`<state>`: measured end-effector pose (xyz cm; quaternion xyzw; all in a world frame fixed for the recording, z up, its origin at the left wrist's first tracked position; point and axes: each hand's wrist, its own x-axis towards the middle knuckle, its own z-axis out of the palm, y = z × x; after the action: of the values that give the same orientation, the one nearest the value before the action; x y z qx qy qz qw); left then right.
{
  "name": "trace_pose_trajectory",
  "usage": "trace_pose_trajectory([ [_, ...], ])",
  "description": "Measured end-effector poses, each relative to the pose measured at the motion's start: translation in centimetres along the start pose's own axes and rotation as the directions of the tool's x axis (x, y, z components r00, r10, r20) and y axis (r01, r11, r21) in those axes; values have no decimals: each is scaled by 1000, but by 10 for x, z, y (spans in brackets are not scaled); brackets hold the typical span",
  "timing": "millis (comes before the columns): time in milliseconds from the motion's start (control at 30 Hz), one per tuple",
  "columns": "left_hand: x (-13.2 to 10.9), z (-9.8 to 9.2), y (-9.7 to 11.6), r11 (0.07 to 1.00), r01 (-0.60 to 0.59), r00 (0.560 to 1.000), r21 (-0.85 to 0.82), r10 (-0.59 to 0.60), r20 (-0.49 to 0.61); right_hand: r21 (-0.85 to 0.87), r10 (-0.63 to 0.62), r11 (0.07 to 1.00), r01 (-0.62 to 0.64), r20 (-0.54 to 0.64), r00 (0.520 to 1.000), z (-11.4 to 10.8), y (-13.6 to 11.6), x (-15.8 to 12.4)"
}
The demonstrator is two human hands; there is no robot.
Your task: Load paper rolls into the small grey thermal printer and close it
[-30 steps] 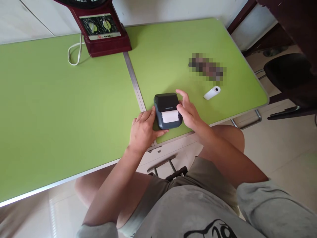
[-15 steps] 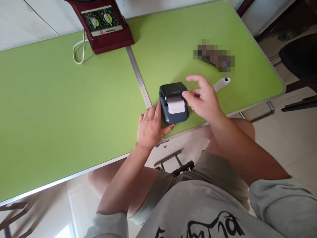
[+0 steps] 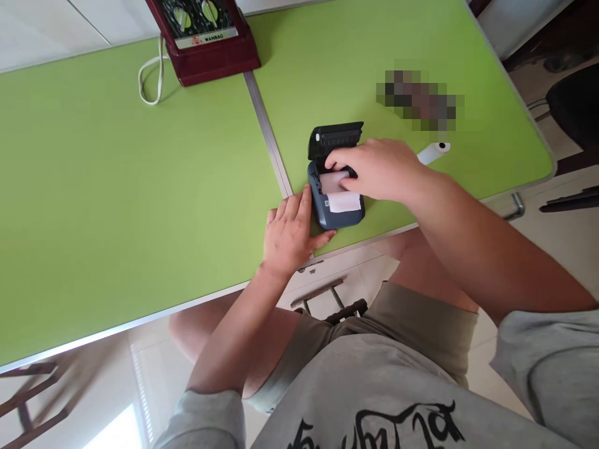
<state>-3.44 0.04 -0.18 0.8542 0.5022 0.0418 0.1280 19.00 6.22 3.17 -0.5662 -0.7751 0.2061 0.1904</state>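
A small dark portable printer sits near the front edge of the green table, its lid flipped up. White paper hangs over its front. My left hand steadies the printer's left side, fingers curled against it. My right hand reaches into the opened compartment, fingers closed over the white paper roll inside.
A spare white paper roll lies on the table to the right of my right hand. A blurred item lies behind it. A dark red fan base with a white cord stands at the back. A metal seam splits the table.
The printer's lid has swung up. My right hand dropped from above the printer into its compartment onto the roll. My left hand stayed at the printer's side.
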Motion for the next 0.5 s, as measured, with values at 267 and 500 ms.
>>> trace_pose_trajectory([
  [267,-1,-3,1,1000,7,1000,-5,-7,26,-157,94,985,-69,157,983,-32,-27,2],
  [500,-2,-3,2,1000,-7,1000,-11,7,21,866,356,494,-82,-115,927,-19,12,-71],
])
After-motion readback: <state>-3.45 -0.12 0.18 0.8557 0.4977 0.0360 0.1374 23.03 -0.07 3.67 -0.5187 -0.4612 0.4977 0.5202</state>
